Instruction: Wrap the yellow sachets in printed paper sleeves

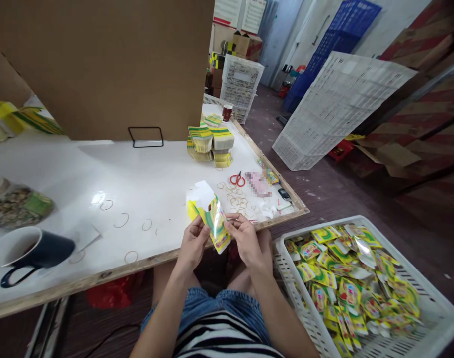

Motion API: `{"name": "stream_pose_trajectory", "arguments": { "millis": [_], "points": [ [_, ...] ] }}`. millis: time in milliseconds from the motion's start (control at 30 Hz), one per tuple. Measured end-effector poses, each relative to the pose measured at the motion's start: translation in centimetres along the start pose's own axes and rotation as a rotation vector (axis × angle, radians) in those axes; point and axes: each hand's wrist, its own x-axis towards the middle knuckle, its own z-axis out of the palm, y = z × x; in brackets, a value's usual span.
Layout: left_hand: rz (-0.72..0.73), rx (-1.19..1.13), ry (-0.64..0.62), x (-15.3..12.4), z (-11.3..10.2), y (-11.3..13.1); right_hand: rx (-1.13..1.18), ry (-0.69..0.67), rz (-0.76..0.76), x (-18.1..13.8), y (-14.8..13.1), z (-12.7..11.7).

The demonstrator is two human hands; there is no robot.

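A yellow and green printed packet (216, 223) with a shiny face and a white part at its far end is held over the table's front edge. My left hand (192, 242) pinches its left side between thumb and fingers. On the packet's right side, my right hand (245, 238) grips the edge in the same way. Whether the packet is folded card or a pouch, I cannot tell. Close beyond the hands lie loose rubber bands (236, 199) and red-handled scissors (238, 179).
Bundled yellow-green packets (223, 139) stand at the board's right end. A white crate (364, 223) full of packets sits at my right. A dark mug (44, 248) and a jar (16, 206) stand at left. A tall cardboard sheet (130, 69) rises behind the table (111, 174).
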Motion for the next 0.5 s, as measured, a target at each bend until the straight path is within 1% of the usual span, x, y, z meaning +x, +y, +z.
{"name": "stream_pose_trajectory", "arguments": {
  "millis": [67, 100, 167, 267, 333, 433, 500],
  "points": [
    [-0.085, -0.094, -0.103, -0.3, 0.3, 0.2, 0.001, -0.034, 0.007, -0.8, -0.5, 0.1],
    [-0.105, -0.121, -0.131, -0.4, 0.5, 0.2, -0.013, -0.050, -0.001, -1.1, -0.8, 0.1],
    [-0.106, -0.145, -0.136, -0.7, 0.8, 0.3, -0.059, -0.070, -0.013, -1.6, -1.4, 0.0],
    [-0.085, -0.135, -0.052, -0.7, 1.1, -0.1, -0.131, -0.080, -0.003, -1.9, -1.9, -0.3],
    [-0.079, -0.110, 0.016, -0.5, 1.2, -0.5, -0.194, -0.061, -0.019, -2.1, -1.6, -0.4],
    [-0.065, -0.012, 0.096, -0.4, 1.2, -1.0, -0.308, 0.045, -0.098, -2.3, -0.6, -0.3],
    [-0.010, 0.082, 0.163, -0.5, 1.4, -1.0, -0.382, 0.138, -0.150, -2.4, -0.2, -0.4]
  ]
}}
